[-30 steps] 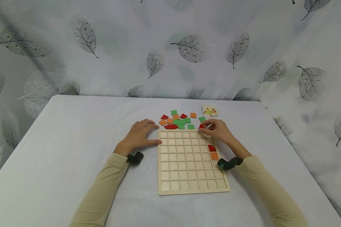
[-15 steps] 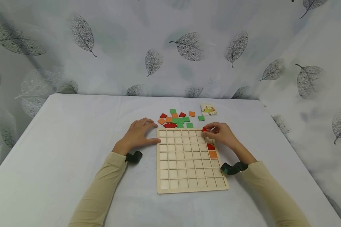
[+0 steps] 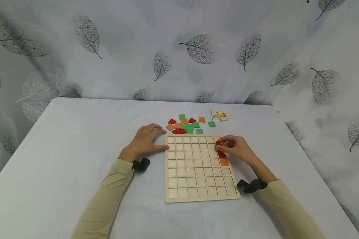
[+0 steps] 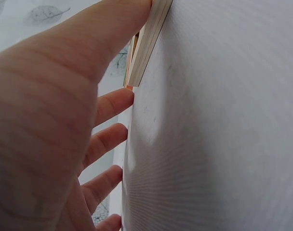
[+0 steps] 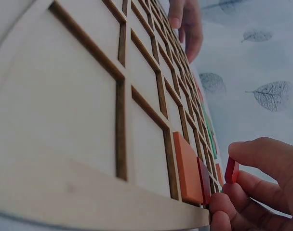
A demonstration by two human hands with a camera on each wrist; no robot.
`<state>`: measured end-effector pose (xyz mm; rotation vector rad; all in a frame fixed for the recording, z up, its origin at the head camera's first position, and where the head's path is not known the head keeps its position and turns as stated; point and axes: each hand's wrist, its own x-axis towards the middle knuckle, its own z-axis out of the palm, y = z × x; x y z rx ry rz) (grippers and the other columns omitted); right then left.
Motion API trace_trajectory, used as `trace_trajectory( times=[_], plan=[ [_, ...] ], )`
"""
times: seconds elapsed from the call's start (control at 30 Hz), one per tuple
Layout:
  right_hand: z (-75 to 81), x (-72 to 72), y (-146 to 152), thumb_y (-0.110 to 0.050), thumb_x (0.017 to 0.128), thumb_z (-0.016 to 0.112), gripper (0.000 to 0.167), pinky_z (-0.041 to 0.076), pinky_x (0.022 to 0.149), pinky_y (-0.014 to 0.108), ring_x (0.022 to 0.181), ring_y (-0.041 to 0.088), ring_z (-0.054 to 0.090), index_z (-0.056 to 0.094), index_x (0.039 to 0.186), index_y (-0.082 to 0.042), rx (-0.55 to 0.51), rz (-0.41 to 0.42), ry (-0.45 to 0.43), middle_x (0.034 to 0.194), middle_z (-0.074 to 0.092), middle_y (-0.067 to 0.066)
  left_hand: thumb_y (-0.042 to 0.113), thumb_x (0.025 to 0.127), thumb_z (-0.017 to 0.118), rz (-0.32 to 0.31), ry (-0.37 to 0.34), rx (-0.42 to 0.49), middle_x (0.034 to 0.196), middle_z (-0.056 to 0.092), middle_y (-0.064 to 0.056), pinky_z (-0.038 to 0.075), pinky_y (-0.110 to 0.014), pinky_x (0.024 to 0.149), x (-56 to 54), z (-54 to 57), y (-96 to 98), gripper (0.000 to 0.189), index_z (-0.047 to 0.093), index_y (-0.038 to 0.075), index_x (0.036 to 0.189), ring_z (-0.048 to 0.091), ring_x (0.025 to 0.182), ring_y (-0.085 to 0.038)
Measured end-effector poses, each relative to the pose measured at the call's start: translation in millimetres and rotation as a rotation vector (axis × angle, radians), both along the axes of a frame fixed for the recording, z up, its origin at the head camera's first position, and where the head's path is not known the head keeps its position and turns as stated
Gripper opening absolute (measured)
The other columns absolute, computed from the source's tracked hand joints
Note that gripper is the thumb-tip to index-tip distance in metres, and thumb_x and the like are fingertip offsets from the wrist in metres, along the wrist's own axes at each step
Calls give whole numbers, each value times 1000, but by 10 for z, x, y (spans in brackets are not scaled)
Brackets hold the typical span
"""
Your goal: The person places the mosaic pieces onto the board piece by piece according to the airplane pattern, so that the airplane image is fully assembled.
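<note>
A wooden grid board [image 3: 194, 172] lies on the white table. My right hand [image 3: 237, 148] pinches a small red tile [image 5: 232, 169] between thumb and fingers, over the right column near the board's far corner. Just below it in that column sit a dark red tile [image 3: 221, 154] and an orange tile [image 3: 224, 162]. At the board's left edge my left hand [image 3: 146, 139] rests with fingers spread, its thumb touching the rim. The left wrist view shows that thumb against the board's side, the other fingertips on the cloth.
Beyond the board's far edge lie loose green tiles [image 3: 195, 125], orange tiles [image 3: 201, 119] and red tiles [image 3: 179, 131]. A printed pattern card [image 3: 219, 115] lies at the back right. Leaf-patterned cloth [image 3: 179, 49] hangs behind the table.
My right hand has carried the red tile from beyond the board's far edge toward me, along the right column. My left hand has stayed at the board's left edge.
</note>
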<state>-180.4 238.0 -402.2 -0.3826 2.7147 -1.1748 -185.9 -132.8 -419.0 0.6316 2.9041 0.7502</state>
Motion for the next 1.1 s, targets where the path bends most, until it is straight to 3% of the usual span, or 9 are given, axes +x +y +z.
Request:
trace_trajectory(
  times=[1.1],
  plan=[
    [-50, 393, 159, -17, 86, 75, 32, 49, 67, 22, 79, 19, 59, 68, 111, 1, -9, -19, -11, 89, 66, 7, 54, 82, 72, 0, -15, 2, 143, 45, -10, 15, -54, 117, 8, 35, 15, 66, 57, 16, 134, 33, 139, -31]
  ],
)
